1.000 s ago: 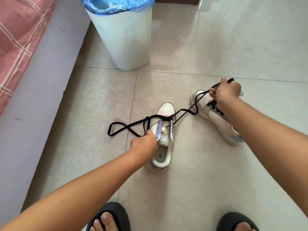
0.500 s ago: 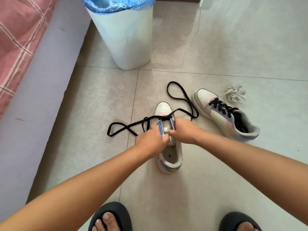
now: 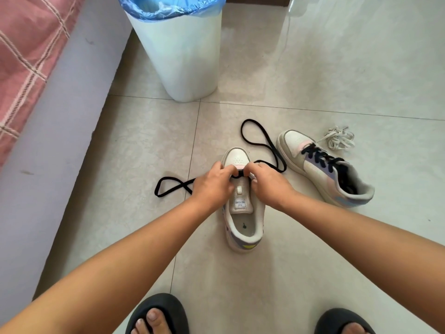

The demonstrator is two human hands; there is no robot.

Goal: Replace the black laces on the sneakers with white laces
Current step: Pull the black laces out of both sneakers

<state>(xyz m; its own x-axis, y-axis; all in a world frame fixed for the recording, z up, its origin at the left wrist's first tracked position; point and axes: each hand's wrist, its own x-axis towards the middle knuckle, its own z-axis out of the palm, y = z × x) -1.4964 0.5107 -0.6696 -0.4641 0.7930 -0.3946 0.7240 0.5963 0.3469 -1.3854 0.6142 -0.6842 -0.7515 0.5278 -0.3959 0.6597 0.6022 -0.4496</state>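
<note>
A pale sneaker (image 3: pixel 243 227) stands on the floor tiles, toe pointing away from me. Its black lace (image 3: pixel 261 141) is nearly out and crosses only at the lowest eyelets; one loose end loops left, the other loops behind the toe. My left hand (image 3: pixel 213 183) and my right hand (image 3: pixel 269 183) meet over the front of the tongue, and each pinches the black lace at the eyelets. A second sneaker (image 3: pixel 322 169), laced in black, lies to the right. A bundle of white laces (image 3: pixel 339 141) lies just beyond it.
A white bin (image 3: pixel 183 51) with a blue liner stands on the floor behind the sneakers. A bed with a pink checked cover (image 3: pixel 26 56) runs along the left. My feet in black slippers (image 3: pixel 156 314) are at the bottom edge.
My right hand let go of the raised lace end, which dropped into a loop behind the toe. Both hands have moved forward to the lowest eyelets of the near sneaker.
</note>
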